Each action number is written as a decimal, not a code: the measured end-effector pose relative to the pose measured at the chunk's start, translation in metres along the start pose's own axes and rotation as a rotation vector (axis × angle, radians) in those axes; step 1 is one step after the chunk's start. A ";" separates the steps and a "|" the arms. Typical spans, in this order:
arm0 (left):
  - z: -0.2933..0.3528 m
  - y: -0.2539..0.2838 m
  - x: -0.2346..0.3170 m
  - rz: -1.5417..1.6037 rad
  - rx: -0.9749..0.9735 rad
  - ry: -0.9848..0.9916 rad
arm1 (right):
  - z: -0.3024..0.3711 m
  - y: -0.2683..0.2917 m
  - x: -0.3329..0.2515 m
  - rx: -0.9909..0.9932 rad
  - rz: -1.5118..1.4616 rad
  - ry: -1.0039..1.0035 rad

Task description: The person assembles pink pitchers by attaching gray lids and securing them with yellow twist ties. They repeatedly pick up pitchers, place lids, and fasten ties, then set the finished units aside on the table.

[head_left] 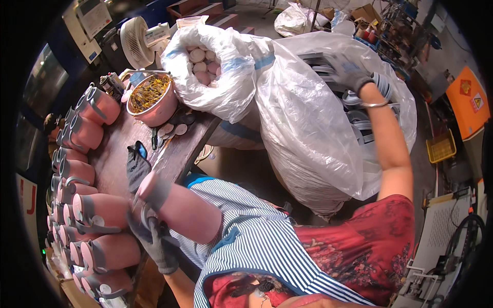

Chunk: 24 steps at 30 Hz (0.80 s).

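Note:
My left hand (158, 242), in a grey glove, grips a pink jug (189, 211) by its grey handle. The jug lies tilted across my lap, with its pink lid end toward the table. Far to the right, my gloved right hand (352, 74) reaches into a large clear plastic bag (303, 123). Stacked grey plastic parts (319, 65) fill that bag, and my right hand is just above them. Its fingers are smeared by motion. Several pink jugs with grey handles (105, 208) stand in stacked rows on the left.
A white sack (233, 77) of pink round lids (197, 55) sits at the table's far end. Beside it are a pink bowl (163, 105) of small yellow and dark pieces and a white fan (137, 41). A loose grey glove (136, 172) lies on the dark table (115, 156).

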State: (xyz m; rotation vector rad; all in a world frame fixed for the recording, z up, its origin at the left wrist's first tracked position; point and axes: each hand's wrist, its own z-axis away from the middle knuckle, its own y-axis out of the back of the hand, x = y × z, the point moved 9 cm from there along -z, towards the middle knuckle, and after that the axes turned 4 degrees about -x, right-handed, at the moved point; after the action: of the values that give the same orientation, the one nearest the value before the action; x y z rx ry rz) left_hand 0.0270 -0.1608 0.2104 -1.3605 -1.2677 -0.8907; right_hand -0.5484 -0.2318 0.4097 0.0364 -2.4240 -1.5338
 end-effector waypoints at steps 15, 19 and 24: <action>0.000 0.083 -0.003 -1.258 0.006 -0.337 | -0.030 0.005 -0.187 0.427 -0.062 0.349; -0.002 0.092 -0.041 -0.888 -0.061 -0.150 | -0.075 -0.144 -0.269 0.315 0.093 0.612; -0.005 0.083 -0.046 -1.068 -0.055 -0.154 | -0.107 -0.234 -0.295 0.255 -0.001 0.606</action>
State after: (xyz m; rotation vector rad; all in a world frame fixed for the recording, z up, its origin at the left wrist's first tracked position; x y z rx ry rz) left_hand 0.1013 -0.1683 0.1507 -0.7215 -2.1481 -1.5425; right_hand -0.2673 -0.3800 0.1808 0.4782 -2.0927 -1.0054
